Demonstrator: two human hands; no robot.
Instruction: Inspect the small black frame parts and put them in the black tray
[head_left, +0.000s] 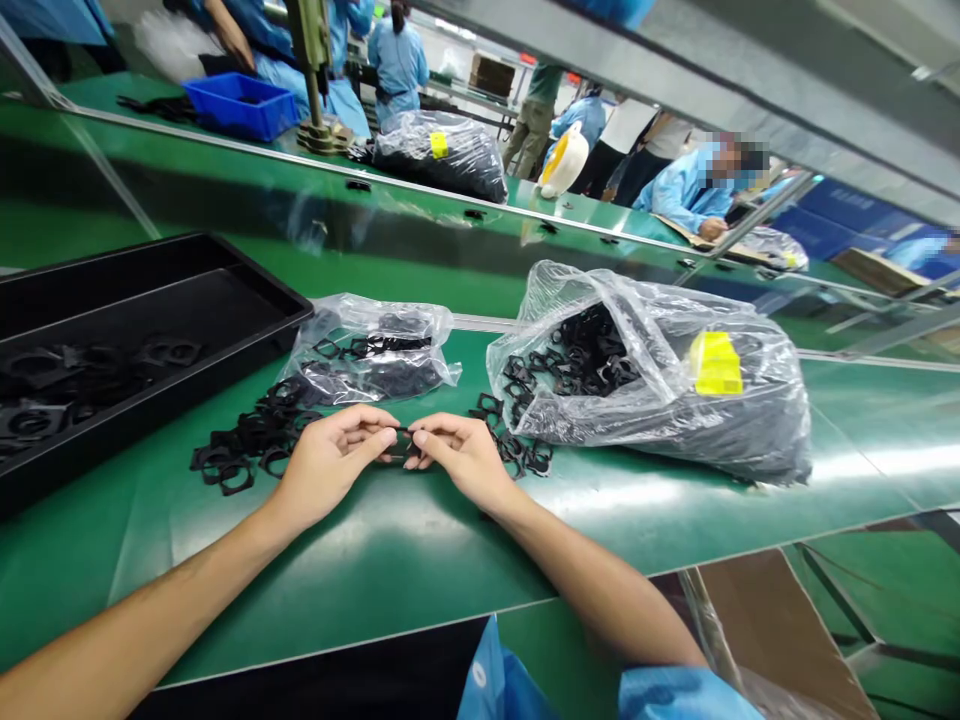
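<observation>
My left hand and my right hand meet fingertip to fingertip over the green table. Both pinch one small black plastic part between them. A loose pile of black ring-shaped parts lies just left of my left hand. More black parts spill beside my right hand from a large clear plastic bag with a yellow label. A smaller clear bag of the same parts lies behind my hands.
A black tray holding some black parts stands at the left. Beyond a metal rail runs a green conveyor with a blue bin and another dark bag. Several people in blue coats work at the far side. A cardboard box sits at lower right.
</observation>
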